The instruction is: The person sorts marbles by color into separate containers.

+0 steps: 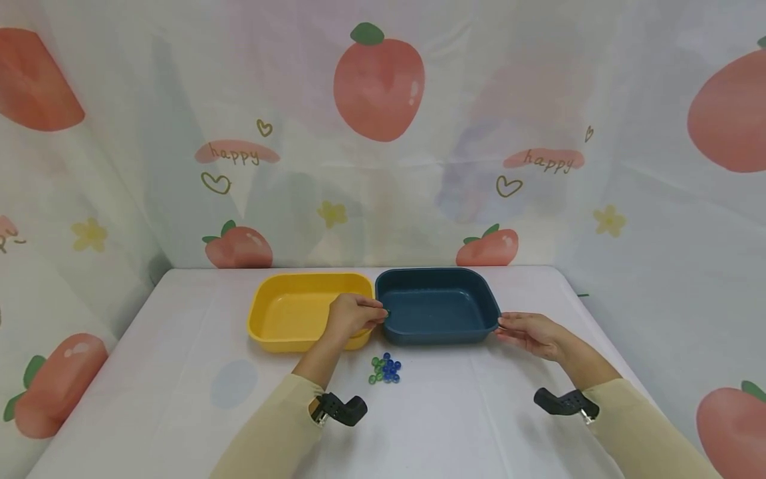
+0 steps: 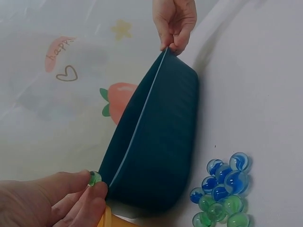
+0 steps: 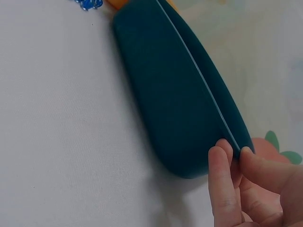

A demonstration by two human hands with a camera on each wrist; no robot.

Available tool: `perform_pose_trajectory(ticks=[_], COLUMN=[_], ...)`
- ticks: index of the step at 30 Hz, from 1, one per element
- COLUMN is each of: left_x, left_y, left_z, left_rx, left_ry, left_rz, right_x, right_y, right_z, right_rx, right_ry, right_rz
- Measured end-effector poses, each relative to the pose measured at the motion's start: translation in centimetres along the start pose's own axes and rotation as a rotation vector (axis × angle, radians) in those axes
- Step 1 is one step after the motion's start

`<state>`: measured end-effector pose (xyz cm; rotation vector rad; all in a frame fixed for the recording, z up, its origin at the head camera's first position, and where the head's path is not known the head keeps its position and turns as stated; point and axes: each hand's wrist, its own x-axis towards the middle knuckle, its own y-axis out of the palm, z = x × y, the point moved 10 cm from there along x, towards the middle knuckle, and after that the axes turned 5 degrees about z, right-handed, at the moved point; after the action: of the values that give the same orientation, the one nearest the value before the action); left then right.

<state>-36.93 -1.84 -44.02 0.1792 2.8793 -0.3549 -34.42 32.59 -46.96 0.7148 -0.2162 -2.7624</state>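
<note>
My left hand (image 1: pixel 354 315) pinches a green glass marble (image 2: pixel 94 178) between thumb and fingers, at the left rim of the dark blue tray (image 1: pixel 439 338). The right hand (image 1: pixel 534 334) pinches the right end of that tray's rim, thumb on one side and fingers on the outer wall in the right wrist view. On the white table in front of the trays lies a cluster of blue marbles (image 2: pixel 236 182) and green marbles (image 2: pixel 216 212). The yellow tray (image 1: pixel 269 345) stands beside the dark blue one, partly covered by my left hand and forearm.
A white cloth covers the table (image 1: pixel 455 426). Behind it hangs a curtain (image 1: pixel 395 186) printed with peaches, flowers and hearts, which also runs along both sides. Black wrist cameras sit on both forearms.
</note>
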Motion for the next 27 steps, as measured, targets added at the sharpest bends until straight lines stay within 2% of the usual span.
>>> perform_pose_trajectory(ticks=[8,14,27], left_x=[-0.02,-0.2,-0.5], left_y=[0.0,0.12,0.06], left_z=[-0.02,-0.23,-0.08], left_rx=[0.038,0.054,0.025], left_ry=[-0.007,0.027,0.017], left_rz=[-0.013,-0.021,-0.018], right_x=[0.04,0.07,0.01], right_y=[-0.11,-0.1,-0.15], right_z=[-0.16,-0.18,-0.23], right_rx=[-0.004,-0.016,-0.009], right_ry=[0.008,0.006,0.007], right_rz=[-0.024,-0.017,-0.014])
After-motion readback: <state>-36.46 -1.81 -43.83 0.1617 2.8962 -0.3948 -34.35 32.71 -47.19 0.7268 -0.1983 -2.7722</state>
